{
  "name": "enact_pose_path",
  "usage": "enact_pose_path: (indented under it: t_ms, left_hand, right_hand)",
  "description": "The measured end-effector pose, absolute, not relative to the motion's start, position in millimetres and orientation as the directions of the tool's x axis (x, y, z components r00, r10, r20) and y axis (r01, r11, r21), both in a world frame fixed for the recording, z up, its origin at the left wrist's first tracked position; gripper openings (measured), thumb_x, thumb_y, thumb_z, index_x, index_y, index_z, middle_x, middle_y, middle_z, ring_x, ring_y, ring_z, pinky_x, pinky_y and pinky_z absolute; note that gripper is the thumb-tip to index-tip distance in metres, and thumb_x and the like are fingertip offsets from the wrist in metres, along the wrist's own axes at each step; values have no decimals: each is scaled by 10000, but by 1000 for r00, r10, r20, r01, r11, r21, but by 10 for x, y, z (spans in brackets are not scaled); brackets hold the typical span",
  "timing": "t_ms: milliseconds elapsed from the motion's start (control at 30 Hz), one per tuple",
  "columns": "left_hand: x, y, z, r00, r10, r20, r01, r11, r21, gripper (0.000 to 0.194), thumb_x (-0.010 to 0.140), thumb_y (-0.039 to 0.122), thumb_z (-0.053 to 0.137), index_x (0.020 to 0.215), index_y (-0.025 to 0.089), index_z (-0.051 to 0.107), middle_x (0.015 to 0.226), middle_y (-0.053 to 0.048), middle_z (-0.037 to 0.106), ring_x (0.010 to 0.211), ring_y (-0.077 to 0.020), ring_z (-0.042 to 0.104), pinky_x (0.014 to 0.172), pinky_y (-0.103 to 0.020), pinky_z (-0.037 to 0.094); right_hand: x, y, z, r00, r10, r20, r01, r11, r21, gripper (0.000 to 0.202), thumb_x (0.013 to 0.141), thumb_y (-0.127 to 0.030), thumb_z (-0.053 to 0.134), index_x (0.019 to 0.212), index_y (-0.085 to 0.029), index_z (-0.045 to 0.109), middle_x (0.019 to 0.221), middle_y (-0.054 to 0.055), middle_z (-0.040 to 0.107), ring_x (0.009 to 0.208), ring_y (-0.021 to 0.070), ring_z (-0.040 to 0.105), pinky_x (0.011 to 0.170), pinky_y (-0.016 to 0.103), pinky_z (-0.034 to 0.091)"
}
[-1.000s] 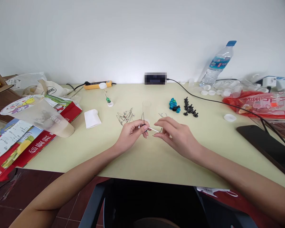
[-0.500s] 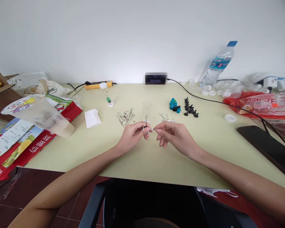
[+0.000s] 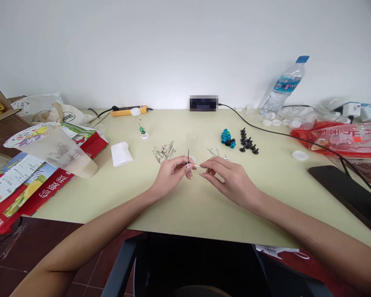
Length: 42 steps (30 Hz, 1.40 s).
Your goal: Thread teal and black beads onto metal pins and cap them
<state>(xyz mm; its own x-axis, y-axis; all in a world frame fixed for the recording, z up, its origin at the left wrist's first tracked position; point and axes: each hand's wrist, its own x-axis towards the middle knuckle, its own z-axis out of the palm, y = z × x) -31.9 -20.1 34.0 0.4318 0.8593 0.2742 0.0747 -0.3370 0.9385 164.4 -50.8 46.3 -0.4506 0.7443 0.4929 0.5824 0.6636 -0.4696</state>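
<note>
Pale yellow-green, the surface (image 3: 179,214) runs from just before your lap to the wall. On it, well to your right, lies a black phone (image 3: 346,196). Nearer the middle, your left hand (image 3: 175,172) has its fingers clamped on a thin metal piece (image 3: 188,153), one end poking up above them. A slim bright rod (image 3: 197,166) bridges the gap to your right hand (image 3: 230,175), whose forefinger tip is at the rod's end, with the thumb apart below it.

Beyond your left hand are a folded white paper (image 3: 121,154) and a loose heap of bent wires (image 3: 163,152); more metal wires (image 3: 214,151) lie partly hidden past your right hand. Between the two groups is a clear tube (image 3: 192,140). Farther right sit teal and black pieces (image 3: 226,136) beside black studs (image 3: 246,140). Against the wall you have a yellow power strip (image 3: 129,111) and a leaning water bottle (image 3: 284,86).
</note>
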Motion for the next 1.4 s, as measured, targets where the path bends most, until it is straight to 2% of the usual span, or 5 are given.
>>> enact_pose_path:
  t_ms: [233,467,733,933,1400]
  left_hand:
    - [-312,-240,338,484,840,244,95,-328,940,201,851,322,497,850,151,603,673,-12,573,610,-116,559,664,-253,463]
    - [-314,-188,328,457,853,252,16,-291,957,238,847,360,497,803,147,594,690,-12,572,603,-112,557,647,-247,457]
    - [-308,-202,336,444,858,259,52,-313,948,257,850,382,481,820,151,589,677,-16,573,603,-122,554,645,-258,466]
    - [-320,-163,309,424,868,260,47,-308,950,273,847,396,484,806,145,583,674,-19,579,598,-127,564,662,-269,463]
    - [-311,-162,285,432,866,252,42,-298,954,266,847,388,489,797,146,584,652,-13,581,592,-125,568,656,-255,450]
  right_hand:
    - [1649,-501,476,-399,844,359,550,534,-643,270,964,-278,306,1119,-194,510,667,2,621,510,105,589,510,222,496]
    - [1694,-458,405,-555,613,562,732,681,-20,222,930,-232,396,948,-171,609,900,97,627,709,167,586,596,290,455]
    - [1621,-484,451,-412,851,325,499,509,-701,268,952,-316,336,1113,-191,510,675,3,615,496,108,588,466,221,490]
    - [1658,-462,419,-519,633,575,669,719,-187,202,920,-248,422,1040,-167,563,888,95,622,756,176,620,630,289,504]
    - [1684,-443,368,-539,634,554,728,682,-71,231,933,-199,362,975,-159,586,901,106,609,725,168,582,594,286,464]
